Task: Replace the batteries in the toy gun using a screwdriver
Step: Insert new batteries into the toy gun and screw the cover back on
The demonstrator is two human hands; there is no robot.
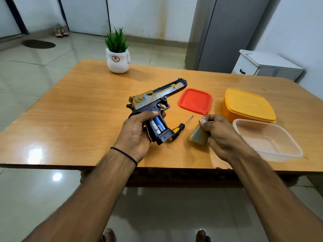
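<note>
A person's left hand (134,131) grips a toy gun (153,100) by its black handle above a glossy wooden table (70,110), the gold-and-silver barrel pointing away. The handle's side lies open, showing two cylindrical batteries (158,124), one blue and one white, seated side by side. The right hand (220,135), fingers curled, pinches a flat olive-gold battery cover (197,136) just off the tabletop. Between the hands a screwdriver (180,127) with a black-and-yellow handle rests on the wood, its butt end hidden behind the base of the gun's handle. Beyond it lies a square red plastic lid (194,100), with a closed yellow container (248,105) and a clear plastic tub (267,137) to the right. A green plant in a white pot (117,53) stands at the far edge.
</note>
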